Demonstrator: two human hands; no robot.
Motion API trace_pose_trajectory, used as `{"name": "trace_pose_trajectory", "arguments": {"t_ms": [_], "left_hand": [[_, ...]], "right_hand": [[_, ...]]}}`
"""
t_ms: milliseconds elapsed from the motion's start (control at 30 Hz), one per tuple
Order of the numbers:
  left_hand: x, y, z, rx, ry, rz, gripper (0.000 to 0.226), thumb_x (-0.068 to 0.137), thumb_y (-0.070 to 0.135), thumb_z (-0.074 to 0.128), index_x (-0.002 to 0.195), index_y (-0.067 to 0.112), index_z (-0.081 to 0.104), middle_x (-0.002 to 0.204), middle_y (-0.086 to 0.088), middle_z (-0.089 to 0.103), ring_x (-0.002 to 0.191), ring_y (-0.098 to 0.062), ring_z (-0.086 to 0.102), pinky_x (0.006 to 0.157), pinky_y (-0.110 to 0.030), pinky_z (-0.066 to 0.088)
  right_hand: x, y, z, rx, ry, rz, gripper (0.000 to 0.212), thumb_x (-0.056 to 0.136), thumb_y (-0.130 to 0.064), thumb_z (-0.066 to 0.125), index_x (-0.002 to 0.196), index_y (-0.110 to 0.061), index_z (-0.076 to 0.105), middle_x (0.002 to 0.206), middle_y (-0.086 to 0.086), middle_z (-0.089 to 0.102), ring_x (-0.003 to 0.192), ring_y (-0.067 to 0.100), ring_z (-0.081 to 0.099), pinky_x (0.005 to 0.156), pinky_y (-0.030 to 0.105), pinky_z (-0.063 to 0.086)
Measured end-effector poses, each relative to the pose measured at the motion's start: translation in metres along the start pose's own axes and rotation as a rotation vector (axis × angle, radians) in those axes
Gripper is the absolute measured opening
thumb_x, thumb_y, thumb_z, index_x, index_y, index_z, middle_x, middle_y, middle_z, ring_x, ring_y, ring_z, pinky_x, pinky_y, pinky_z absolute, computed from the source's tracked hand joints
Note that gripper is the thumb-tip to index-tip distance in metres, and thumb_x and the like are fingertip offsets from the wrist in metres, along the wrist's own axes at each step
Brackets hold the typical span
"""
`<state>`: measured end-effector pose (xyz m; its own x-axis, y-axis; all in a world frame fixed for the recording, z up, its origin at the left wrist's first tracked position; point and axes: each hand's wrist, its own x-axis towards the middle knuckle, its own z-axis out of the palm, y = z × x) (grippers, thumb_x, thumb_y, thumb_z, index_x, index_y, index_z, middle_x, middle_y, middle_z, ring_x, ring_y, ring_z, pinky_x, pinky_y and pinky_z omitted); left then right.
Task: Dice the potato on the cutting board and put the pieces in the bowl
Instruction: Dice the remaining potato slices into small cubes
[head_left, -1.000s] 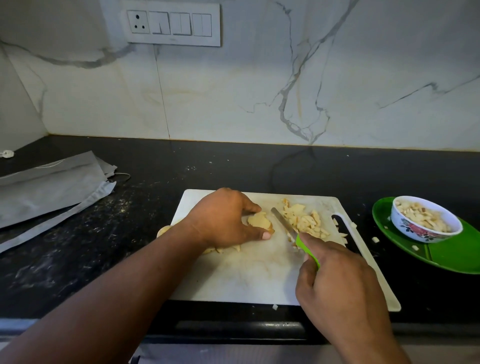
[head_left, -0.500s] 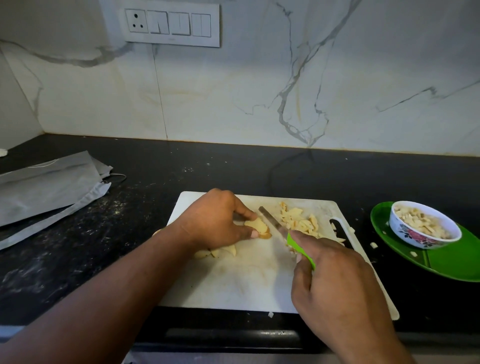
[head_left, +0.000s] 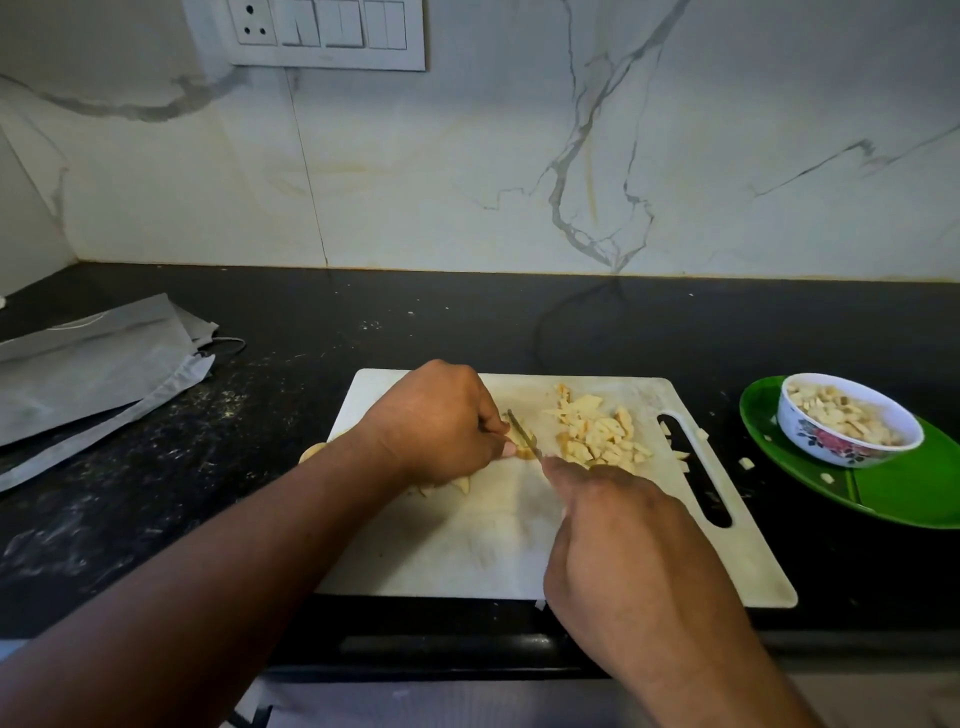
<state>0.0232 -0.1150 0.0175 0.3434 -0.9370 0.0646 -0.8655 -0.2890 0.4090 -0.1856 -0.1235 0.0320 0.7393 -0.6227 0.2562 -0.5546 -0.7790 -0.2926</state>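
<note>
A white cutting board (head_left: 498, 551) lies on the black counter. My left hand (head_left: 436, 421) pinches a small potato piece (head_left: 522, 449) against the board. My right hand (head_left: 623, 540) grips a knife (head_left: 522, 428) whose thin blade stands in that piece right beside my left fingertips; the handle is hidden in my fist. A heap of diced potato (head_left: 597, 431) lies to the right of the blade. More potato slices (head_left: 457, 486) peek out under my left hand. A flowered white bowl (head_left: 847, 449) holding diced potato stands on a green plate (head_left: 914, 499) at the right.
Folded grey cloth (head_left: 88, 384) lies on the counter at the left. A few stray potato bits (head_left: 745, 462) sit between the board and the plate. The marble wall with a switch panel (head_left: 322, 31) rises behind. The counter's front edge runs just below the board.
The knife has shifted left, closer to my left fingertips, and now cuts into the pinched piece. My right hand has closed over the green handle, hiding it.
</note>
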Motion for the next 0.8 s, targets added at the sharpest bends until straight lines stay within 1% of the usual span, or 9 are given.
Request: {"name": "trace_pose_trajectory", "arguments": {"t_ms": [167,200,267,333,400,467,500,533,800], "left_hand": [[0.002,-0.005,0.003,0.016,0.006,0.002,0.017,0.090,0.043,0.078,0.089,0.027,0.085,0.084,0.016,0.078,0.083,-0.005,0.072,0.084,-0.033,0.062],[0.002,-0.005,0.003,0.017,0.011,0.002,0.016,0.090,0.043,0.078,0.090,0.028,0.085,0.085,0.017,0.078,0.083,-0.004,0.071,0.085,-0.032,0.062],[0.002,-0.005,0.004,0.008,0.017,0.001,0.015,0.089,0.044,0.079,0.094,0.031,0.084,0.089,0.020,0.077,0.084,0.000,0.070,0.087,-0.030,0.062],[0.001,-0.007,0.004,-0.039,0.031,-0.005,0.016,0.086,0.045,0.082,0.096,0.033,0.084,0.092,0.024,0.076,0.085,0.004,0.069,0.090,-0.029,0.061],[-0.001,-0.011,0.005,-0.119,0.046,-0.014,0.015,0.081,0.045,0.086,0.090,0.034,0.084,0.087,0.026,0.076,0.084,0.007,0.069,0.089,-0.028,0.061],[-0.002,-0.014,0.005,-0.166,0.045,-0.020,0.014,0.077,0.044,0.089,0.085,0.034,0.084,0.082,0.026,0.076,0.083,0.007,0.069,0.088,-0.029,0.061],[-0.002,-0.014,0.004,-0.175,0.043,-0.018,0.014,0.076,0.044,0.089,0.084,0.033,0.084,0.081,0.026,0.076,0.082,0.007,0.070,0.088,-0.030,0.061],[-0.002,-0.014,0.004,-0.185,0.042,-0.014,0.014,0.076,0.044,0.090,0.084,0.033,0.084,0.081,0.026,0.075,0.081,0.006,0.070,0.087,-0.031,0.061],[0.002,-0.016,0.001,-0.243,0.012,-0.033,0.017,0.072,0.043,0.092,0.083,0.032,0.084,0.080,0.026,0.075,0.083,0.006,0.070,0.089,-0.031,0.061]], "right_hand": [[-0.033,0.011,-0.003,-0.009,-0.046,0.031,0.064,0.093,-0.031,0.043,0.152,-0.038,0.019,0.121,-0.014,0.050,0.108,0.009,0.057,0.087,0.021,0.047],[-0.040,0.013,0.001,-0.005,-0.047,0.038,0.063,0.091,-0.029,0.044,0.150,-0.040,0.026,0.115,-0.014,0.053,0.102,0.008,0.060,0.082,0.021,0.049],[-0.052,0.017,0.005,-0.012,-0.121,0.083,0.056,0.074,-0.023,0.052,0.128,-0.036,0.061,0.090,-0.013,0.063,0.071,0.009,0.067,0.057,0.022,0.053],[-0.058,0.022,0.006,-0.021,-0.032,0.120,0.051,0.057,-0.024,0.059,0.105,-0.025,0.075,0.069,-0.011,0.063,0.050,0.009,0.063,0.041,0.018,0.045],[-0.054,0.016,0.002,-0.057,-0.027,0.112,0.052,0.063,-0.021,0.061,0.113,-0.027,0.072,0.074,-0.011,0.065,0.056,0.009,0.064,0.047,0.017,0.044],[-0.035,0.007,-0.003,-0.048,0.044,0.054,0.055,0.084,-0.023,0.052,0.138,-0.035,0.052,0.103,-0.012,0.065,0.085,0.009,0.066,0.070,0.020,0.048],[-0.025,0.005,0.000,-0.014,0.150,0.003,0.055,0.091,-0.027,0.048,0.145,-0.035,0.042,0.115,-0.013,0.062,0.098,0.008,0.062,0.080,0.019,0.047],[-0.016,0.001,0.001,0.003,0.167,-0.012,0.056,0.093,-0.029,0.046,0.148,-0.034,0.037,0.122,-0.014,0.059,0.104,0.006,0.058,0.087,0.019,0.045],[-0.010,0.005,0.018,0.035,0.032,0.019,0.061,0.094,-0.027,0.046,0.151,-0.033,0.029,0.132,-0.012,0.055,0.112,0.008,0.056,0.094,0.021,0.047]]}}
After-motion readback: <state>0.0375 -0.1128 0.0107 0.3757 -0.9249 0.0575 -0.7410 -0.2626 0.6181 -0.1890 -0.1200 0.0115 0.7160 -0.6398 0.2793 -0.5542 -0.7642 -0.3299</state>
